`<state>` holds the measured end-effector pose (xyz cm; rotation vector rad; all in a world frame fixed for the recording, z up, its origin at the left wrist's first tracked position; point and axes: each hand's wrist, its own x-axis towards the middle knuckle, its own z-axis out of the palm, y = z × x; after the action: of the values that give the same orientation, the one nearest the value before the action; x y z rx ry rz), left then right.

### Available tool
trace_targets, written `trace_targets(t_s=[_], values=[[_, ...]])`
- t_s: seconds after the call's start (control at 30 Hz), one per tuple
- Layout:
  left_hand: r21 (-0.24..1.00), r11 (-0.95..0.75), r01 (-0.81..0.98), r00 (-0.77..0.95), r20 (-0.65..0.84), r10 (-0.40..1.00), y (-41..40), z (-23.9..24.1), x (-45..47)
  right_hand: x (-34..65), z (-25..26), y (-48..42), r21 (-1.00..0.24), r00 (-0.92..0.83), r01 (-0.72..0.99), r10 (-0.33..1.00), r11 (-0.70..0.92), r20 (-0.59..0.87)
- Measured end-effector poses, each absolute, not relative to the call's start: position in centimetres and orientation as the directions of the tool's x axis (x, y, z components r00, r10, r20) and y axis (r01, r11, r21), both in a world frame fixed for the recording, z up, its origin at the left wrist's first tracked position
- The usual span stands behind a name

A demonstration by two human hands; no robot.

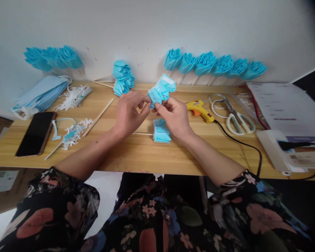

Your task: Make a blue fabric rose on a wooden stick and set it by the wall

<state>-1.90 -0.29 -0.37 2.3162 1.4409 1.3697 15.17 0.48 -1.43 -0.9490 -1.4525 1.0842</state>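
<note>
A partly shaped blue fabric flower (161,89) with a shiny white patch is held up over the middle of the desk. My right hand (174,117) grips its base between thumb and fingers. From the other side, my left hand (131,112) pinches at the lower left edge of the same flower, its fingers closed. Just below my hands lies a stack of cut blue fabric pieces (161,131), with a thin stick to its left. A yellow glue gun (201,111) rests beside my right hand, its nozzle toward the hand.
Finished blue flowers on sticks (204,63) lean along the wall. Left are folded face masks (43,92), a phone (36,134), white scraps (75,134) and wooden sticks (98,117). Right are scissors (237,117), papers (286,106) and a power strip (280,154); the glue gun's cable (241,141) crosses the desk.
</note>
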Motion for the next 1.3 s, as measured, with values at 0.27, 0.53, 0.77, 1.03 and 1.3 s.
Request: trace_targets(t_s=[0.27,0.53,0.77,1.03,1.3], values=[[0.555,-0.539,0.633,0.134,0.607,0.783,-0.4,-0.1,-1.9,15.2,-1.4,0.4,-0.954,-0.15,-0.005,0.943,0.299,0.296],[0.542,-0.561,0.625,0.142,0.629,0.765,-0.3,-0.1,-1.9,15.1,-1.6,0.5,-0.962,-0.141,-0.019,0.952,0.272,0.272],[0.603,-0.598,0.528,0.13,0.638,0.759,-0.3,0.0,-1.9,15.2,-1.4,0.8,-0.98,-0.119,-0.047,0.973,0.192,0.196],[0.794,-0.541,0.278,0.039,0.554,0.832,0.0,0.0,-2.0,15.5,-0.9,0.9,-0.991,-0.1,-0.061,0.987,0.117,0.122],[0.877,-0.44,0.191,-0.024,0.453,0.891,0.6,-0.7,-2.4,15.8,-0.7,1.1,-0.989,-0.092,-0.104,0.989,0.105,0.115]])
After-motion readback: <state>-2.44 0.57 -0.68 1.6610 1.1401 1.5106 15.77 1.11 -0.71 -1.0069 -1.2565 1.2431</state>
